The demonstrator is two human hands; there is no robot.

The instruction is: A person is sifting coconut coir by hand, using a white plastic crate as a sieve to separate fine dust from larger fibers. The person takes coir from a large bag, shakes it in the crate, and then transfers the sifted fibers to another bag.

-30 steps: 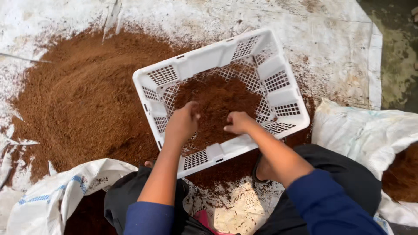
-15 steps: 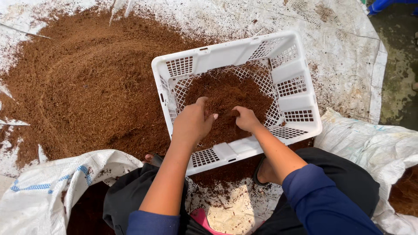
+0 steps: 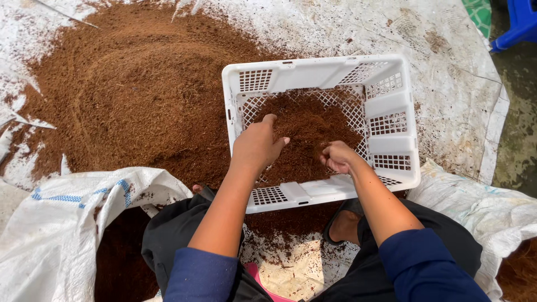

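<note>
Both hands reach into a white slotted crate that sits right of a wide brown fibre heap on a pale sheet. The left hand rests on the brown fibre in the crate with fingers loosely apart. The right hand is curled shut around a pinch of that fibre near the crate's near wall.

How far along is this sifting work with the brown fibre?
Done: a broad brown pile already lies on the white sheet. In hand: the left hand and right hand work the fibre inside the white crate. Left: the crate's mound and an open sack holding more.
</note>
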